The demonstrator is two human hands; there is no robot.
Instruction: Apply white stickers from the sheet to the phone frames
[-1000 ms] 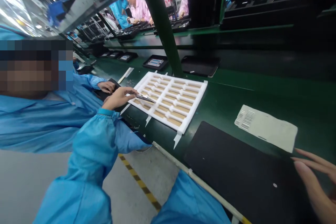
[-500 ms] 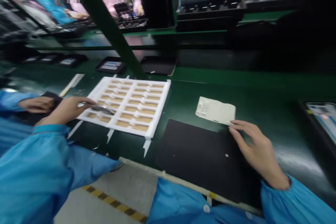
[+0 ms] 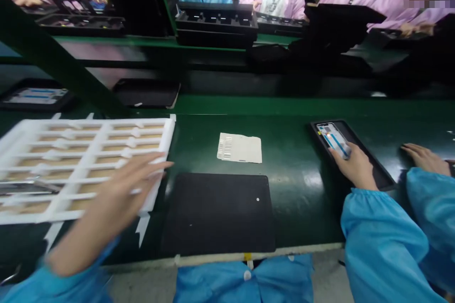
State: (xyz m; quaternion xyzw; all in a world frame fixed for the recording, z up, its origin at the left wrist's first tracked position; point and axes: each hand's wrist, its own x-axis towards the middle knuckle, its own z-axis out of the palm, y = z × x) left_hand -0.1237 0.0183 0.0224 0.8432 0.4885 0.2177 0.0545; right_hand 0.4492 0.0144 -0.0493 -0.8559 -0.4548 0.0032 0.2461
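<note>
My left hand (image 3: 124,189), blurred by motion, hovers over the right part of the white slotted tray (image 3: 168,144), fingers stretched out and holding nothing. Metal tweezers (image 3: 30,187) lie on the tray's left side. Far to the right, my right hand (image 3: 357,168) has its fingers closed around the lower end of a phone body (image 3: 333,139) with blue strips on it. The phone body lies at the far end of a black tray (image 3: 377,170). Between my hands are a cream label sheet (image 3: 243,149) and a black mat (image 3: 220,213).
A co-worker's hand (image 3: 426,157) rests on the bench just right of the black tray. Another black tray (image 3: 149,93) and one with a phone body (image 3: 37,95) stand at the back left. A green post (image 3: 60,61) slants across the left. People work beyond the bench.
The view has swung right. My left hand has let go of the tweezers and moved right across the white tray. My right hand has left the label sheet and taken hold of the phone body.
</note>
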